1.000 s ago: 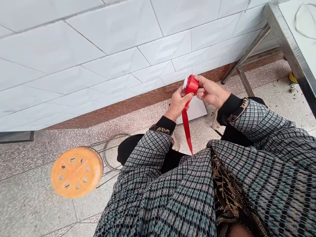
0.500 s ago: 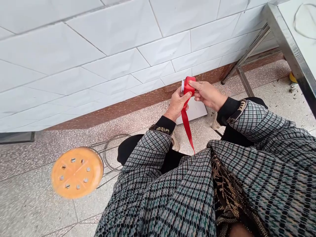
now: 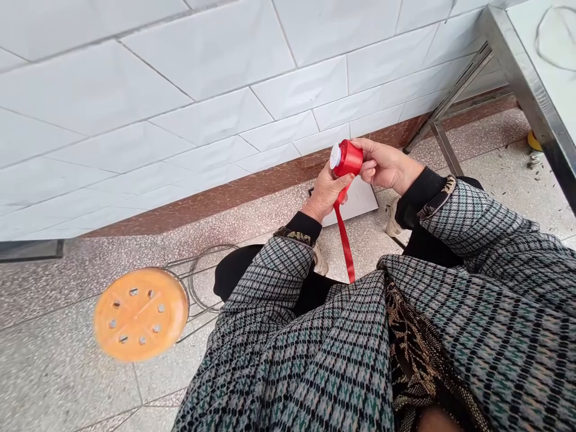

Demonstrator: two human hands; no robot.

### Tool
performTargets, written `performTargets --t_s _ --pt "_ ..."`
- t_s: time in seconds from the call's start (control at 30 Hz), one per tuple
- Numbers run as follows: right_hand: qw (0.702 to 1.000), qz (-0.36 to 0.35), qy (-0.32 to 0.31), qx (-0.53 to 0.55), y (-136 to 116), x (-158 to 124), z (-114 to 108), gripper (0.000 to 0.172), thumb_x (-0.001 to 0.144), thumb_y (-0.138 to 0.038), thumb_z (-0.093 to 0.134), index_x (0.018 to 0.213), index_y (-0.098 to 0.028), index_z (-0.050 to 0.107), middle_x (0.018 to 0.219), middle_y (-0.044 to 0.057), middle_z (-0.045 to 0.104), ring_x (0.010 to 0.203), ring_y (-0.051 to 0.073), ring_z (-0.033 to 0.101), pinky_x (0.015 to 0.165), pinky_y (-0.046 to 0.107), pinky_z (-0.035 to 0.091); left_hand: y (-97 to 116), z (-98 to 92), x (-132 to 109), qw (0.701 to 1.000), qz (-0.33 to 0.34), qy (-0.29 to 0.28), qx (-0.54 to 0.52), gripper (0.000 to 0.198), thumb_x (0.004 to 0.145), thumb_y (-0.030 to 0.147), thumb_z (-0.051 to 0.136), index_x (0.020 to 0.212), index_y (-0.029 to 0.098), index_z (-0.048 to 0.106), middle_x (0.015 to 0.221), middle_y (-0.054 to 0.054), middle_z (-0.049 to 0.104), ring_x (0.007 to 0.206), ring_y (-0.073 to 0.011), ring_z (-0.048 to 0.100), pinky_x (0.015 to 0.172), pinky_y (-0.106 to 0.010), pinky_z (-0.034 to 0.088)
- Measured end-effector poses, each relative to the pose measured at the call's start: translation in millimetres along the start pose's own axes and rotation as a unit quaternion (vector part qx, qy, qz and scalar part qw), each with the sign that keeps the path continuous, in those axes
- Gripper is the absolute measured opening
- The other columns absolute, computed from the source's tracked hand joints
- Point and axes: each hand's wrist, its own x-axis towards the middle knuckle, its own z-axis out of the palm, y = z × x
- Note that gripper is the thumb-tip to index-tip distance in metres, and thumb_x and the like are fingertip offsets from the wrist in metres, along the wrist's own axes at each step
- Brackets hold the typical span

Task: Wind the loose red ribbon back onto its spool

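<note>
A roll of red ribbon (image 3: 351,158) on a white spool is held up in front of me, between both hands. My left hand (image 3: 327,191) is closed around its lower left side, the thumb lying across the ribbon. My right hand (image 3: 387,166) grips the roll's right end with curled fingers; part of that grip is hidden behind the roll. The spool's white end (image 3: 335,156) faces left. From under my left thumb a loose red ribbon tail (image 3: 345,243) hangs down toward my lap, where its end goes out of sight.
An orange round stool (image 3: 140,315) with metal wire legs stands at the left. A metal-framed table (image 3: 524,78) is at the right, with a white loop of cord on top. A white flat board or box (image 3: 360,201) lies beneath my hands. The tiled wall (image 3: 216,138) rises ahead.
The spool has turned so its white end shows more. My right hand has shifted slightly right, from the roll's top to its right end. The hanging tail now looks narrower.
</note>
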Motion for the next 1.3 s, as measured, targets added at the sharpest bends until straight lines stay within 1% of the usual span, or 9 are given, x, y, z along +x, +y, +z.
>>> performTargets --t_s 0.2,0.3,0.43,0.63,0.77,0.97,1.1,1.17,1.3 --pt "0.995 -0.089 -0.020 -0.045 18 -3 6 0.027 0.096 -0.033 0.079 0.086 -0.019 0.059 0.054 -0.008 0.047 0.042 0.005 0.030 0.037 0.017 0.030 -3 1.8 1 0.999 -0.007 0.038 -0.032 0.060 0.072 0.058 0.089 0.095 0.024 0.046 0.057 0.013 0.046 0.039 -0.0035 0.036 0.036 -0.021 0.030" --pt "0.990 -0.116 0.006 -0.086 21 -4 10 0.029 0.095 -0.032 0.080 0.082 -0.019 0.058 0.050 -0.009 0.042 0.041 0.005 0.031 0.037 0.017 0.028 -1 2.4 0 0.999 -0.019 0.025 -0.034 0.059 0.074 0.062 0.087 0.093 0.024 0.045 0.055 0.014 0.045 0.039 -0.0039 0.035 0.036 -0.022 0.031" --pt "0.991 -0.106 0.010 -0.082 11 -2 9 0.030 0.097 -0.033 0.077 0.082 -0.020 0.055 0.047 -0.010 0.037 0.039 0.005 0.028 0.035 0.019 0.023 2 3.3 -2 1.000 0.010 0.007 -0.015 0.061 0.070 0.056 0.092 0.095 0.024 0.047 0.057 0.013 0.049 0.037 -0.0042 0.038 0.035 -0.023 0.034" --pt "0.994 -0.096 0.014 -0.046 9 7 6 0.023 0.102 -0.028 0.069 0.085 -0.020 0.055 0.048 -0.010 0.035 0.038 0.005 0.021 0.034 0.018 0.022 1 5.4 0 0.998 0.047 0.044 0.006 0.050 0.076 0.046 0.091 0.102 0.023 0.056 0.060 0.011 0.051 0.037 -0.0032 0.038 0.037 -0.024 0.033" --pt "0.995 -0.090 0.021 -0.026 10 12 9 0.018 0.105 -0.025 0.063 0.088 -0.020 0.057 0.050 -0.009 0.039 0.039 0.005 0.022 0.034 0.016 0.022 1 4.5 2 0.997 0.047 0.061 0.002 0.050 0.073 0.048 0.093 0.095 0.022 0.056 0.058 0.011 0.048 0.039 -0.0033 0.038 0.038 -0.023 0.033" --pt "0.998 -0.067 0.003 -0.016 6 15 14 0.020 0.103 -0.024 0.065 0.086 -0.019 0.056 0.054 -0.008 0.042 0.040 0.004 0.021 0.035 0.016 0.023 1 0.3 3 0.997 0.040 0.054 -0.028 0.060 0.068 0.055 0.095 0.101 0.024 0.055 0.057 0.011 0.048 0.037 -0.0040 0.035 0.036 -0.024 0.029" --pt "0.993 -0.092 -0.006 -0.078 9 9 19 0.027 0.100 -0.027 0.073 0.081 -0.019 0.056 0.052 -0.007 0.044 0.041 0.004 0.028 0.036 0.016 0.026 2 -2.5 3 0.996 0.031 0.062 -0.053 0.062 0.066 0.058 0.094 0.097 0.024 0.052 0.057 0.012 0.045 0.039 -0.0044 0.035 0.036 -0.024 0.031" --pt "0.987 -0.115 -0.004 -0.111 10 7 21 0.030 0.097 -0.028 0.077 0.079 -0.019 0.056 0.050 -0.006 0.043 0.042 0.005 0.030 0.035 0.016 0.025 4 -3.0 2 0.996 0.014 0.067 -0.056 0.059 0.069 0.059 0.092 0.092 0.024 0.049 0.055 0.012 0.042 0.039 -0.0045 0.034 0.036 -0.023 0.031" --pt "0.985 -0.146 0.011 -0.091 6 10 22 0.028 0.100 -0.031 0.072 0.081 -0.020 0.055 0.048 -0.008 0.039 0.040 0.005 0.026 0.035 0.017 0.022 6 -2.3 0 0.998 0.014 0.054 -0.036 0.049 0.075 0.051 0.090 0.096 0.023 0.056 0.061 0.011 0.046 0.043 -0.0051 0.037 0.041 -0.023 0.037"
